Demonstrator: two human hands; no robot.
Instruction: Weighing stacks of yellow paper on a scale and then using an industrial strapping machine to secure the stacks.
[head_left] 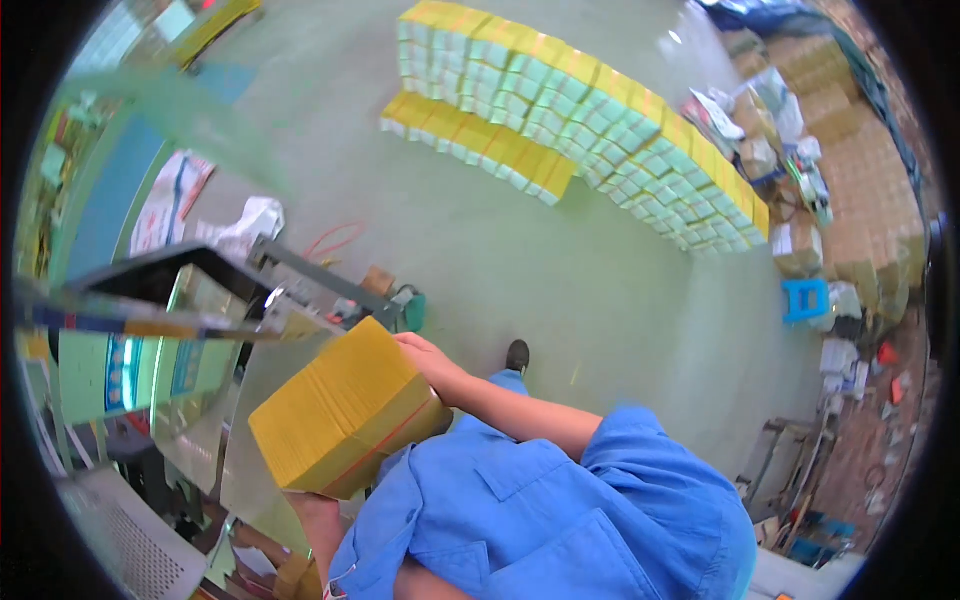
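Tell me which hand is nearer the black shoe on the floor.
Right. The right hand grips the far edge of the yellow bundle, just left of the shoe. The left hand supports the bundle's near end, farther off.

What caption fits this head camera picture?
Both hands, left hand and right hand, hold a yellow bundle.

Fig.: person in blue short-sleeved shirt, seen from above. Right hand (425, 352): arm bare from elbow, stretched fwd, wrist bent, palm and fingers flat vs. far end of a yellow bundle (345, 410). Left hand (312, 505): forearm comes up from below, palm under near end, fingers hidden. Both hands press inward, approx. chest height, elbows bent.
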